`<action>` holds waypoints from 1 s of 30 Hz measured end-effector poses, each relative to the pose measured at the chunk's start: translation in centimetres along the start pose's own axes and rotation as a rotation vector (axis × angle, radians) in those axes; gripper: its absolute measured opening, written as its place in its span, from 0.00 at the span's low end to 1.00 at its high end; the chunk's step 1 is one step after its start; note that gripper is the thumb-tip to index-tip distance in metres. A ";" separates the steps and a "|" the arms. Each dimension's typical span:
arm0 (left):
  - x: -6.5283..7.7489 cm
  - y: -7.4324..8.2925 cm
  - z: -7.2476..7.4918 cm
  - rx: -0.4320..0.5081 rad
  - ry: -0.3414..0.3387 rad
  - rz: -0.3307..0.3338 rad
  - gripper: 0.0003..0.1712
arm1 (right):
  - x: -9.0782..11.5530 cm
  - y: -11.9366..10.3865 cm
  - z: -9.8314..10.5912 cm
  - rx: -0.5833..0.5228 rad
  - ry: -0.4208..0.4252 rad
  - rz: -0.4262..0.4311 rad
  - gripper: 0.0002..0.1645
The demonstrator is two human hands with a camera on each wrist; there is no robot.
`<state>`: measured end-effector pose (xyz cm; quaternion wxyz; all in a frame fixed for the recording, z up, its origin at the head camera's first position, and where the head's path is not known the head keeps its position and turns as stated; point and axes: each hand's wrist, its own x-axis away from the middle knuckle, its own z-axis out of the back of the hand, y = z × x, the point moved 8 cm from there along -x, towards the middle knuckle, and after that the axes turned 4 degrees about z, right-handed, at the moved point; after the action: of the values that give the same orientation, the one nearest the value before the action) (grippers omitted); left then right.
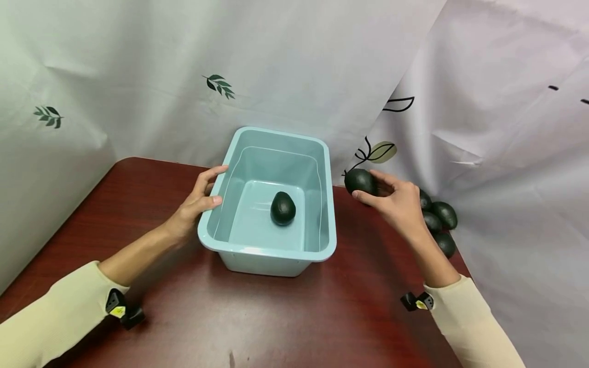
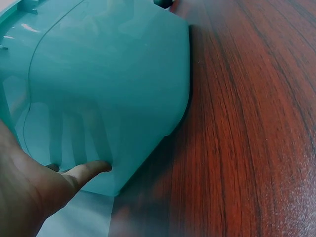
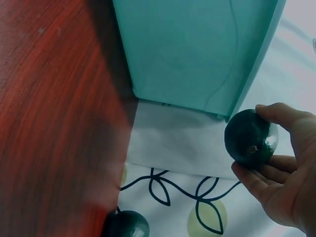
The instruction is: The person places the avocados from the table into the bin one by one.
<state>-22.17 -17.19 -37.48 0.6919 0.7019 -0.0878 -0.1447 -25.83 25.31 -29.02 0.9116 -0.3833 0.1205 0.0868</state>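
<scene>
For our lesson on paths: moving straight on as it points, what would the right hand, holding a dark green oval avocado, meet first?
Probably the light blue rectangular plastic tub; depth is unclear, so perhaps the white leaf-printed sheet behind.

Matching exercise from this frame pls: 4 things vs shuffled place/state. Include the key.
Things
1. Left hand
2. Right hand
3. Pale blue tub
4. Group of dark fruits

Place or state
A. Holds one dark green fruit between thumb and fingers
B. Near the right edge of the table, partly hidden
C. Touches the tub's left side
D. Stands on the table, with a lone fruit inside

Pairs: 1-C, 2-A, 3-D, 4-B
</scene>
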 end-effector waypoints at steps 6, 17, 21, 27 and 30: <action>0.1 0.2 -0.1 -0.003 0.013 0.011 0.39 | -0.5 -0.6 0.9 -0.003 0.028 0.025 0.41; 0.2 0.4 -0.4 -0.005 0.033 0.018 0.40 | -1.1 -1.1 1.7 -0.037 0.024 0.038 0.42; 0.2 0.4 -0.4 -0.015 0.041 0.018 0.40 | -1.3 -1.5 1.8 -0.054 0.036 0.053 0.41; 0.1 0.4 -0.5 -0.002 0.036 0.019 0.40 | -1.5 -2.3 1.5 -0.091 0.042 0.073 0.40; 0.1 0.4 -0.5 0.004 0.038 0.020 0.39 | -1.6 -3.0 1.3 -0.100 0.041 0.094 0.40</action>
<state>-21.87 -16.79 -37.11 0.6933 0.7051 -0.0821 -0.1243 -26.39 24.12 -25.67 0.8836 -0.4239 0.1528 0.1276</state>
